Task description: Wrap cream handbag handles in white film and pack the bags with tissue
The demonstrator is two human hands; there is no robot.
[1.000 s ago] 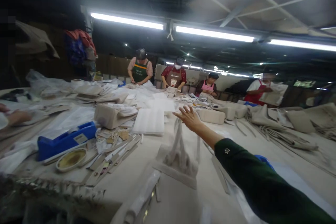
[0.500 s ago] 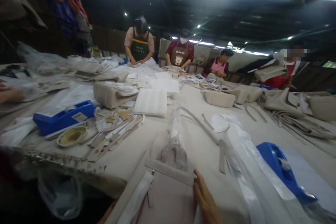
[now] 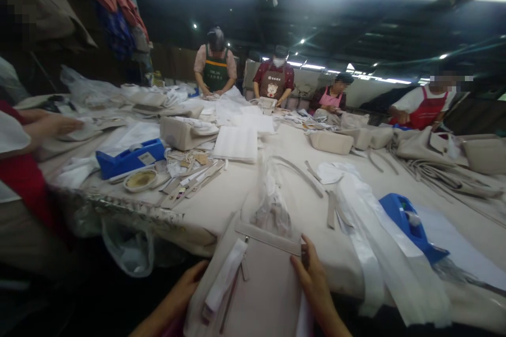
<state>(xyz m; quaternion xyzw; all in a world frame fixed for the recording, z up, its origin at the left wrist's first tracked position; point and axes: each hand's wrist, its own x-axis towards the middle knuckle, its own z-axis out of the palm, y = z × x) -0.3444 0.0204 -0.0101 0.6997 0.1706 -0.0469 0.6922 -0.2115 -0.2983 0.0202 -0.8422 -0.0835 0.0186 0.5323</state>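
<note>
A light beige bag [image 3: 272, 284] lies at the near table edge, its zipper pull showing and a white strip [image 3: 225, 276] along its left part. Clear plastic wrap [image 3: 272, 205] covers the strap at its top. My right hand [image 3: 312, 274] grips the bag's right side, thumb on the front and fingers at the edge. At the left side, my left hand [image 3: 190, 287] holds the bag, its fingertips partly hidden behind it.
Blue tape dispensers stand left [image 3: 130, 158] and right [image 3: 413, 226]. A round dish [image 3: 140, 180], tags and strips lie left; white sheets [image 3: 236, 143] lie ahead. Several people work around the table [image 3: 284, 145], one close at the left.
The view has shifted, bringing more of the bag, my left hand and the person at the left into sight. My right thumb now lies over the bag's front.
</note>
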